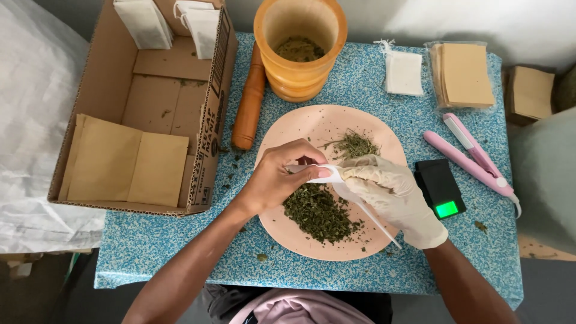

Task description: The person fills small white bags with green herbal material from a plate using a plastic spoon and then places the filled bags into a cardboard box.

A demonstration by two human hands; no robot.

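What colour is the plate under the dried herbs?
Pale pink plate, clearest in the head view.

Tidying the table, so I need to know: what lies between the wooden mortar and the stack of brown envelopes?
In the head view, a small white drawstring bag lies on the speckled tabletop between the mortar and the envelopes.

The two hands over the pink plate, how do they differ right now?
The right hand wears a pale glove; the left hand is bare. The right hand grips a thin white spoon slanting down over the pink plate, while the left hand pinches the small white bag between them. The left hand sits above the dark crushed leaves, the right nearer the plate's right rim. Both meet at the bag.
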